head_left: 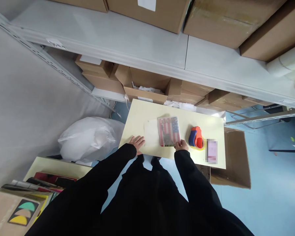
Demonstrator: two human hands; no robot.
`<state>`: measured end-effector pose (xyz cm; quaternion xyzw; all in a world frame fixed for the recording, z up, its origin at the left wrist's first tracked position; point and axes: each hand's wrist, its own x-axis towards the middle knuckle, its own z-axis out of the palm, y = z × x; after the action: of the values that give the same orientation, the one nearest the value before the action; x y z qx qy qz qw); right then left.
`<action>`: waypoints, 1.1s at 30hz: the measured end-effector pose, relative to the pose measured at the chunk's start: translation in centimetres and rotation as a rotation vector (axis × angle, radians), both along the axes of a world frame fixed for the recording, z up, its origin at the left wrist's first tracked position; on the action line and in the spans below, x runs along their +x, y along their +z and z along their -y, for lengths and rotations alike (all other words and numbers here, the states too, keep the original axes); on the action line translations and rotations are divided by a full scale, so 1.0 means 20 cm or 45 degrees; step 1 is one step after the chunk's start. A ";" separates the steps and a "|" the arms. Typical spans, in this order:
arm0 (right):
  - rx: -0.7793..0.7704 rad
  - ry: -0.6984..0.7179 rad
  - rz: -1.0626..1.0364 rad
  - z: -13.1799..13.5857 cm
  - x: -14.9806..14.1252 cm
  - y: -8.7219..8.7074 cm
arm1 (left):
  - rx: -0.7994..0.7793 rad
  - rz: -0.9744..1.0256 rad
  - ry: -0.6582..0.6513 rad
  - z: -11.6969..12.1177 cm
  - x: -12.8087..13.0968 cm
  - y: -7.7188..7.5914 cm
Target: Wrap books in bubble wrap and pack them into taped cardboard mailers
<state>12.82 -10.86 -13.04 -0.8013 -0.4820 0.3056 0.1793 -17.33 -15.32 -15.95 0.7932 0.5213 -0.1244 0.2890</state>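
On the pale yellow table lies a thin booklet [169, 131] printed with red and white stripes, a blue starred corner and a dark figure. A blank white sheet [151, 132] adjoins its left side; I cannot tell whether they are joined. My right hand [181, 145] is closed on the booklet's lower right corner. My left hand [137, 143] rests flat near the table's front left edge, fingers apart, just left of the white sheet. Right of the booklet stands a red and blue tape dispenser [196, 137]. Beside it is a pinkish, blurred-out rectangle [211, 151].
Grey shelving [108, 39] with cardboard boxes [147, 78] rises behind the table [135, 114]. A white plastic bag [88, 139] bulges at left. An open carton [233, 157] stands beneath the right end. Books [49, 179] and a box [17, 209] sit at lower left.
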 end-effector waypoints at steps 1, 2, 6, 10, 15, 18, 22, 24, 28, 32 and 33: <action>0.023 0.026 0.111 0.01 -0.02 0.02 | 0.008 0.013 0.013 0.01 0.00 0.00; 0.048 0.044 0.188 0.01 -0.04 0.04 | 0.022 0.024 0.029 0.01 0.01 0.01; 0.127 0.136 0.304 0.05 -0.16 0.08 | 0.087 0.094 0.083 0.01 0.08 0.05; 0.178 0.267 0.356 0.09 -0.27 0.11 | -0.042 0.212 0.080 0.02 0.09 0.06; 0.212 0.511 0.421 0.12 -0.42 0.12 | -0.228 0.632 0.638 0.00 0.06 0.03; 0.139 0.696 0.458 0.14 -0.54 0.11 | -0.427 0.902 1.068 -0.06 0.07 0.05; 0.052 0.861 0.497 0.15 -0.71 0.06 | -0.768 1.333 1.392 -0.15 0.10 0.11; 0.035 0.921 0.508 0.15 -0.77 0.02 | -0.779 1.305 1.480 -0.17 0.11 0.12; 0.033 1.053 0.449 0.17 -0.84 -0.02 | -0.651 1.087 1.563 -0.16 0.13 0.10; 0.152 1.097 0.123 0.18 -0.75 -0.06 | -0.515 0.920 1.594 -0.17 0.15 0.03; 0.197 1.039 0.043 0.18 -0.71 -0.07 | -0.476 0.876 1.596 -0.18 0.15 0.01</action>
<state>-1.28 -14.51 -14.38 -0.5335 -0.7846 0.3013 0.0953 -14.30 -11.72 -15.76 0.2781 0.7267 0.2328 0.5834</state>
